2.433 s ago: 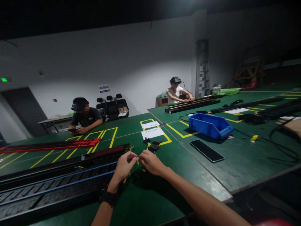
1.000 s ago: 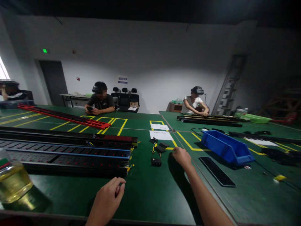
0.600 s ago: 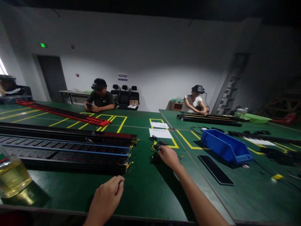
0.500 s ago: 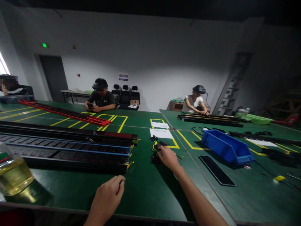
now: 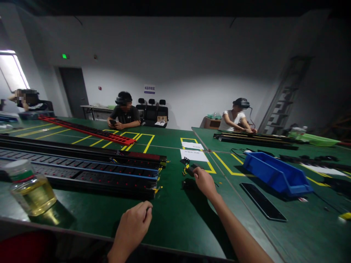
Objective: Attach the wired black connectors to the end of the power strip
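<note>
My right hand (image 5: 204, 181) reaches forward over the green table (image 5: 175, 219). Its fingertips are closed on a small black part (image 5: 191, 170) in a cluster of black and yellow pieces. Another black part (image 5: 187, 184) lies just left of that hand. My left hand (image 5: 135, 227) rests near the table's front edge with its fingers curled, and I see nothing in it. Long black power strips (image 5: 82, 171) with red switches and blue wires lie to the left, their end close to my left hand.
A bottle of yellow liquid (image 5: 30, 188) stands at the front left. A blue bin (image 5: 276, 175) and a dark phone (image 5: 263, 206) lie to the right, and white paper (image 5: 197, 155) lies in a yellow-marked box. A red strip (image 5: 87, 129) is farther back. Other people sit at the far edges.
My hands have come apart from the yellow wire. The left dropped to the front edge. The right reached to the far parts, then drew back onto the black cluster. My view swung left.
</note>
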A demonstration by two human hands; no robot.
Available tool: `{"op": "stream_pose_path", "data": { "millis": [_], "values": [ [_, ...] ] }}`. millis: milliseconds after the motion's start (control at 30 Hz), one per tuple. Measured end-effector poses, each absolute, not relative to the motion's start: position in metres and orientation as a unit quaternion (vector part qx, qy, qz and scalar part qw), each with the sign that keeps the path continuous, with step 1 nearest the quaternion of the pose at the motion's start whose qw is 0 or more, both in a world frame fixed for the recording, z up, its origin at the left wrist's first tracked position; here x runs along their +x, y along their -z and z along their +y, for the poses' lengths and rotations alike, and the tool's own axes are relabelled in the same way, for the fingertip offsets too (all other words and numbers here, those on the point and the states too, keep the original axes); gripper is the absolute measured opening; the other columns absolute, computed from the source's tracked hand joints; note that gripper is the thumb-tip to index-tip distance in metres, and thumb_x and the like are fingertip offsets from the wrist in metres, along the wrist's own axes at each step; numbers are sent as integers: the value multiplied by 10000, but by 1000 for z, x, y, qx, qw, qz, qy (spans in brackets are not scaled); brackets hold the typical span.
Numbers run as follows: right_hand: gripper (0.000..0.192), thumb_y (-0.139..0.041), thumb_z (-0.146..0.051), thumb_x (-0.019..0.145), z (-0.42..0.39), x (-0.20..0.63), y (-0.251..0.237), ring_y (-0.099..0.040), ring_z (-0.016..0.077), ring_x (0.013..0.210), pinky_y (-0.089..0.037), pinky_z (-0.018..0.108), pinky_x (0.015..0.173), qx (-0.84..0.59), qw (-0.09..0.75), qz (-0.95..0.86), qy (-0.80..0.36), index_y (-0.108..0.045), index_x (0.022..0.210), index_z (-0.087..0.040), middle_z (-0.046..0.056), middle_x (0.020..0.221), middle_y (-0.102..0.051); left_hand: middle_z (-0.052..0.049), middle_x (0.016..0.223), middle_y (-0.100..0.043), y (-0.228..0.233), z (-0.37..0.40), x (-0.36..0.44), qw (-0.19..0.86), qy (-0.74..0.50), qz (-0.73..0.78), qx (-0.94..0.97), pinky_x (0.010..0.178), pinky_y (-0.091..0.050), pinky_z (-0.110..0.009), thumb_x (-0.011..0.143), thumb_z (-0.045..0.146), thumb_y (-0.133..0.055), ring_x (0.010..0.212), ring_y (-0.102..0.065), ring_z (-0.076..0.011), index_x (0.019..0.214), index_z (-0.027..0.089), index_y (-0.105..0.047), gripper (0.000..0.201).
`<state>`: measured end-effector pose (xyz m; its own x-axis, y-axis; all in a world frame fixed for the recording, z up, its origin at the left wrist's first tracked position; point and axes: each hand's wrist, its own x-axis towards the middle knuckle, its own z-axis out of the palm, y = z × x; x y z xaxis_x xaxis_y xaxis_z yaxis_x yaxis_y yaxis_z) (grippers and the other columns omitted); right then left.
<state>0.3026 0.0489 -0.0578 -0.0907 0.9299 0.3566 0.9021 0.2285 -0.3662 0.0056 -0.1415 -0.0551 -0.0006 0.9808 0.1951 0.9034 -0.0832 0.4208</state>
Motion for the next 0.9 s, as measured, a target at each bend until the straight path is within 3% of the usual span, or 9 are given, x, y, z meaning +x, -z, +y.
{"op": "stream_pose_path", "data": {
  "millis": [133,200,367,600,900],
  "values": [
    [154,-608,-321,883,49,284,58,-695,220,760,-494,316,715,-511,448,-701,-217,-676,942,-196,52,808,-719,-5,838,-719,57,-143,5,81,-241,664,703,688,-382,-273,1001,250,-416,718,-643,-150,971,255,-692,278],
    [267,-698,-437,827,41,266,58,-686,206,694,-517,321,680,-428,489,-676,-348,-663,929,-192,33,769,-699,4,827,-698,57,-142,4,79,-257,660,701,685,-385,-269,1003,259,-424,714,-634,-142,964,259,-693,272],
    [437,-859,-510,721,9,221,60,-679,164,674,-510,289,657,-296,395,-653,-574,-665,940,-186,2,788,-695,7,829,-656,46,-136,6,68,-292,663,686,686,-412,-259,1000,317,-466,729,-634,-140,916,265,-706,260],
    [476,-932,-481,665,-13,205,62,-672,138,672,-482,260,646,-269,355,-606,-659,-673,909,-164,-9,771,-701,-6,977,-711,21,-116,20,67,-309,631,709,774,-461,-256,998,327,-535,919,-684,-160,1017,266,-714,190],
    [466,-941,-440,665,-13,208,58,-648,128,664,-461,255,657,-252,360,-584,-683,-683,933,-160,4,743,-720,12,976,-728,17,-98,28,100,-275,620,728,686,-414,-250,1012,366,-551,849,-676,-149,937,277,-734,217]
  ]
}}
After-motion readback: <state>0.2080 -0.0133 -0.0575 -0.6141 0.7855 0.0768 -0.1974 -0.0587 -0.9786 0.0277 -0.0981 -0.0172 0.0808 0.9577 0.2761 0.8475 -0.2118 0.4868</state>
